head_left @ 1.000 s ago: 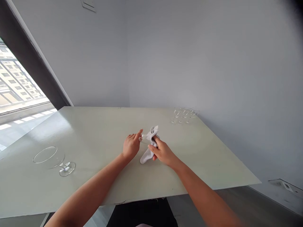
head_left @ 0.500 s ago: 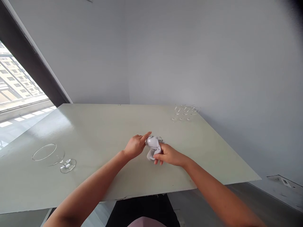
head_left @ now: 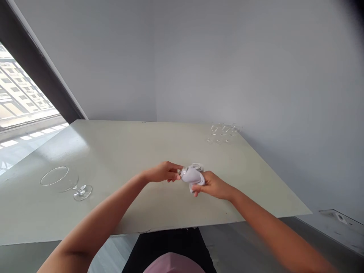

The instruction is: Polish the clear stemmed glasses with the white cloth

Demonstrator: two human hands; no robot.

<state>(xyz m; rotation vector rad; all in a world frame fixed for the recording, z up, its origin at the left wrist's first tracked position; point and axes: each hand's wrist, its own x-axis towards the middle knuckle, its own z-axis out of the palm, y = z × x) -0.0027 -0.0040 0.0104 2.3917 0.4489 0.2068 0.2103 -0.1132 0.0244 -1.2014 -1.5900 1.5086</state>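
My left hand (head_left: 167,171) pinches the left end of a small clear glass (head_left: 184,170) between thumb and fingers, above the table. A white cloth (head_left: 192,175) is bunched around the glass and covers most of it, so its full shape is hidden. My right hand (head_left: 212,184) is closed on the cloth from the right, its thumb underneath and some fingers hidden by the fabric. At the left of the table, a large stemmed glass (head_left: 82,192) has its wide rim tilted away from its foot.
Several small stemmed glasses (head_left: 225,131) stand grouped near the far right corner of the pale table (head_left: 136,144). Grey walls (head_left: 216,68) meet behind it, and a window (head_left: 22,91) is at the left. The table's front edge runs just before my body.
Both hands have shifted slightly right with the glass and cloth. My left hand has turned, its raised index finger now lowered onto the glass's end. The view has tipped a little.
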